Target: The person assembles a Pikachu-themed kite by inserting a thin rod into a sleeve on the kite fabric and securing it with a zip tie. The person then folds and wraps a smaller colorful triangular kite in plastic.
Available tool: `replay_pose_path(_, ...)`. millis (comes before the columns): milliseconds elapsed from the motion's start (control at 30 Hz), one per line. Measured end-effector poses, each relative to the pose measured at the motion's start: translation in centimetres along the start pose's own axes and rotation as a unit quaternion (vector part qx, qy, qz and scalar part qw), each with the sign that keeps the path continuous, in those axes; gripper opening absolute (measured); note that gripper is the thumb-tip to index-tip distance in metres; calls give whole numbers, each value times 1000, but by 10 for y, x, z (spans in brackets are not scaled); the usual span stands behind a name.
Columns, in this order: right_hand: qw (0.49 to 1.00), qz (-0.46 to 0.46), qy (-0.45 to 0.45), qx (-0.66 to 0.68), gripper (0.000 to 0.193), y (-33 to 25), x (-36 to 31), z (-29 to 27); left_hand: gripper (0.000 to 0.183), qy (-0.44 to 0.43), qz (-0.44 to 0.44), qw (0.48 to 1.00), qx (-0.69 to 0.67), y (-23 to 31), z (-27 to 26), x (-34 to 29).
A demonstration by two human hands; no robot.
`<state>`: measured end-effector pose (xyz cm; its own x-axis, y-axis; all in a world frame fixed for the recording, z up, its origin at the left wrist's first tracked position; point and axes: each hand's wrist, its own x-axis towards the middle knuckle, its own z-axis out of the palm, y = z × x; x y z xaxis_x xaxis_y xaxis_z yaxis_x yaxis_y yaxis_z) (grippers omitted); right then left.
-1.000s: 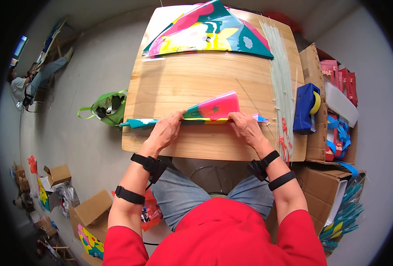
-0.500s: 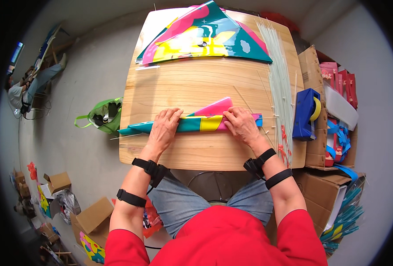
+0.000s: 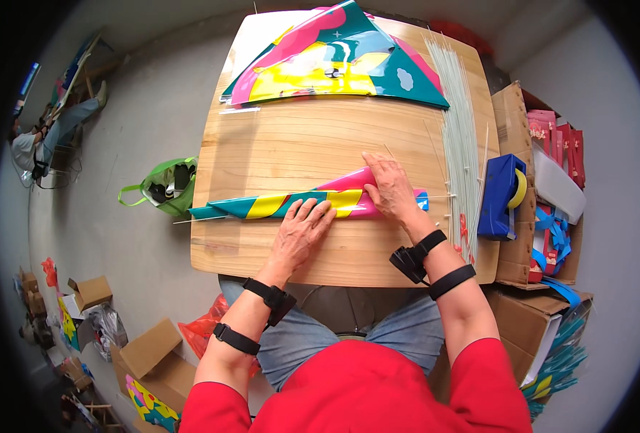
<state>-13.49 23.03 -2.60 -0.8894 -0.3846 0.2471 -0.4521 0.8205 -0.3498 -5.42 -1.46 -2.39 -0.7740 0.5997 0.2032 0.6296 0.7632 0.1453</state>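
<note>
A glossy plastic kite (image 3: 262, 206) in teal, yellow and pink lies rolled into a narrow bundle across the near part of the table. Its pink corner (image 3: 349, 177) sticks out as a flap on the far side. My left hand (image 3: 304, 227) rests on the roll's near edge around the middle, fingers laid over it. Farther right, my right hand (image 3: 393, 189) lies over the pink part with fingers stretched out and thumb apart. A thin rod pokes out at each end of the roll. What is under my palms is hidden.
Flat kite sheets (image 3: 334, 72) lie at the table's (image 3: 298, 137) far side. A bundle of thin white rods (image 3: 464, 144) runs along its right, beside a blue tape dispenser (image 3: 498, 195). Cardboard boxes (image 3: 513, 130) stand at the right; a green bag (image 3: 162, 189) hangs left.
My left hand has slid right and nearer along the roll, uncovering its yellow stripe. My right hand has straightened its fingers over the pink flap, which now lies closer to the roll.
</note>
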Motion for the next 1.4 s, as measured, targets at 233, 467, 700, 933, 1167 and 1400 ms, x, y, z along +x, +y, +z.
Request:
replay_pose_path(233, 991, -107, -78, 12, 38, -12, -12, -23, 43, 18, -16, 999, -41, -2, 1, -1)
replay_pose_path(467, 945, -235, -11, -227, 38, -17, -62, 1, 42, 66, -100, 979, -165, 18, -9, -9)
replay_pose_path(700, 963, -205, 7, -175, 37, -56, -67, -2, 66, 118, -493, 370, -779, 89, -3, -5)
replay_pose_path(933, 987, -27, 63, 146, 27, -129, -104, -46, 16, 219, -494, 401, -740, 93, -10, -15)
replay_pose_path(1167, 796, 283, -162, 509, 34, -91, -112, -65, 23, 103, -406, 501, -757, 109, -26, -42)
replay_pose_path(1400, 659, 342, -179, 645, 28, -118, -124, -48, 38, 88, -408, 545, -727, 133, -30, -59)
